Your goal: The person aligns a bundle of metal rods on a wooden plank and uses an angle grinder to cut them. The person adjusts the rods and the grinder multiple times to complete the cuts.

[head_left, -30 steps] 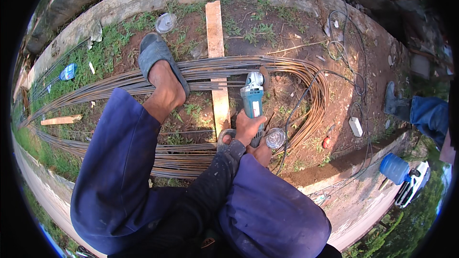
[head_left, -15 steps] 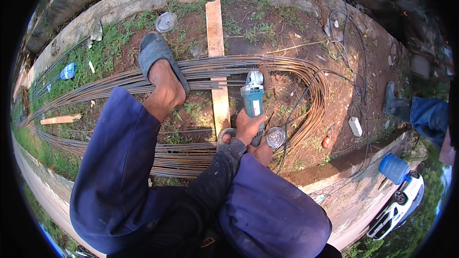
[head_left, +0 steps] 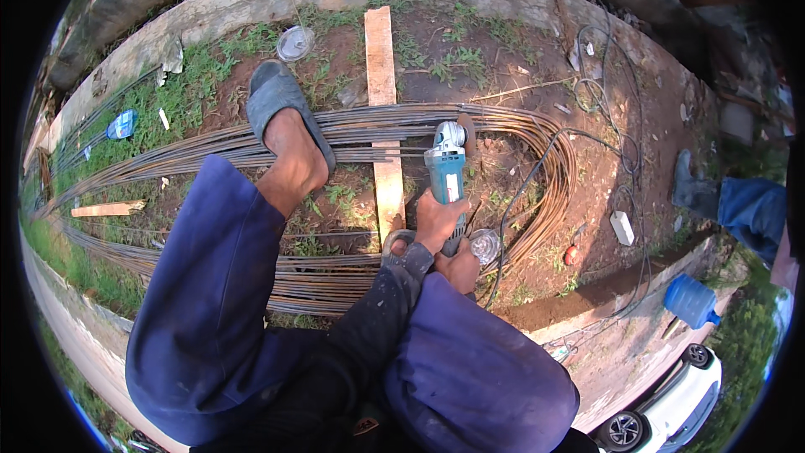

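Note:
A teal angle grinder (head_left: 446, 169) is held in both hands, its metal head pointing away from me. My left hand (head_left: 438, 220) wraps round the middle of its body. My right hand (head_left: 459, 267) grips its rear end, close to my right knee. At the head, the brown cutting disc (head_left: 469, 132) stands at the bundle of thin steel rods (head_left: 352, 127); I cannot tell whether it touches them. My left foot, in a grey slipper (head_left: 270, 92), presses on the rods. A wooden plank (head_left: 381, 59) runs beneath them.
A black cable (head_left: 524, 180) trails from the grinder to the right. Clear plastic lids (head_left: 484, 245), a white block (head_left: 621, 227) and a blue water jug (head_left: 691, 301) lie about. Another person's boot (head_left: 694, 187) stands at right. A white car (head_left: 683, 407) is beyond the low wall.
Both hands keep their hold, and the grinder stays at almost the same spot on the rods. The white car at lower right has shifted and shows larger. Orange specks at upper right are gone.

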`<state>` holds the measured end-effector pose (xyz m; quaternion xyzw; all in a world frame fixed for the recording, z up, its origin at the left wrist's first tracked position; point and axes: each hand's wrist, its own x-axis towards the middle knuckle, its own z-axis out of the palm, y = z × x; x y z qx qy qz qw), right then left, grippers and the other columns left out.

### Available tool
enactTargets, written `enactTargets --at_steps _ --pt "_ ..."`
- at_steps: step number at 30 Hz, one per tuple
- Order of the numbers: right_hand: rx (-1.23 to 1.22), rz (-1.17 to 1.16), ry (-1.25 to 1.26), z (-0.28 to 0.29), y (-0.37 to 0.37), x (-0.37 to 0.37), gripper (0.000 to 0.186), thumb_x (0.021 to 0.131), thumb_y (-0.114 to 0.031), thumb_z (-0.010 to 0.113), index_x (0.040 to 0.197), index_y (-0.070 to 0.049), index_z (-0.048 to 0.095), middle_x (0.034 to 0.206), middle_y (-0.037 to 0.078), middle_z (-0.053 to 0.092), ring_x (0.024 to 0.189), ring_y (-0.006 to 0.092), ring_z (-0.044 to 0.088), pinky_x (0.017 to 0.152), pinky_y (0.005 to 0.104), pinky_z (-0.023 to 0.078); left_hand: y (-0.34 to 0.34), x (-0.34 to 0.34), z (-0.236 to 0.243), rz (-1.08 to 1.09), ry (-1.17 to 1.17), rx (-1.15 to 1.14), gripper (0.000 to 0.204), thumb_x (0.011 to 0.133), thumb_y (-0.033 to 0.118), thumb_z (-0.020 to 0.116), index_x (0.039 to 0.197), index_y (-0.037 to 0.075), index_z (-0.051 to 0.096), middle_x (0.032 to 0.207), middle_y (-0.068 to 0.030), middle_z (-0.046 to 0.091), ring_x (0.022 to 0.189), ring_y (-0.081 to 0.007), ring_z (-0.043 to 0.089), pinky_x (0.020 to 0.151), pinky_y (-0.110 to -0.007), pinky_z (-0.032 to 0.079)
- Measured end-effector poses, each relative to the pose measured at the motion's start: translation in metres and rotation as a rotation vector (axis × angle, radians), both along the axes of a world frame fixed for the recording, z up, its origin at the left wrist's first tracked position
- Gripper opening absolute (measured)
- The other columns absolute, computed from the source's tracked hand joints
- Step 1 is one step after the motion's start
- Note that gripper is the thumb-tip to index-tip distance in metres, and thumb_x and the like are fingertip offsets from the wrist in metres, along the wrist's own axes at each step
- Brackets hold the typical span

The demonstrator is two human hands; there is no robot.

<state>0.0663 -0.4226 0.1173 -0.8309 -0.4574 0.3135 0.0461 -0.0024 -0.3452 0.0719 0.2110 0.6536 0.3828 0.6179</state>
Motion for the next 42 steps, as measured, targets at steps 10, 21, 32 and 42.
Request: enactTargets --at_steps 10,21,32,42 --pt "-0.15 -0.052 -0.102 0.001 -0.004 -0.007 0.048 0.07 -0.038 0.081 0.101 -0.005 0.065 0.087 0.026 0.07 0.086 0.0475 0.068 0.077 0.0552 0.054 -0.009 0.0 -0.007 -0.011 0.015 0.0 0.033 0.072 0.015 0.079 0.097 -0.001 0.066 0.084 -0.0065 0.069 0.074 -0.0138 0.064 0.066 -0.033 0.051" --pt "-0.162 -0.041 -0.074 -0.001 -0.003 -0.004 0.049 0.072 -0.04 0.08 0.104 -0.005 0.065 0.088 0.027 0.07 0.088 0.0475 0.068 0.076 0.0553 0.053 -0.011 0.003 -0.017 0.012 0.043 -0.007 0.044 0.068 0.027 0.08 0.096 -0.003 0.066 0.084 -0.0169 0.071 0.077 -0.0277 0.071 0.07 -0.041 0.054" --pt "-0.067 -0.094 -0.009 0.015 0.003 -0.012 0.05 0.072 -0.038 0.079 0.102 -0.002 0.064 0.086 0.029 0.069 0.086 0.0473 0.068 0.076 0.0538 0.054 -0.007 0.001 -0.007 -0.004 0.086 -0.012 0.045 0.067 0.027 0.081 0.097 -0.003 0.066 0.084 -0.0164 0.071 0.077 -0.0284 0.071 0.07 -0.041 0.055" --pt "-0.123 -0.011 -0.037 0.001 -0.001 -0.002 0.049 0.071 -0.036 0.08 0.099 0.0 0.062 0.087 0.03 0.069 0.088 0.0491 0.067 0.076 0.0543 0.053 -0.006 0.0 -0.005 0.002 0.067 -0.007 0.039 0.068 0.022 0.08 0.096 -0.002 0.065 0.082 -0.0123 0.07 0.073 -0.0217 0.068 0.067 -0.037 0.053"
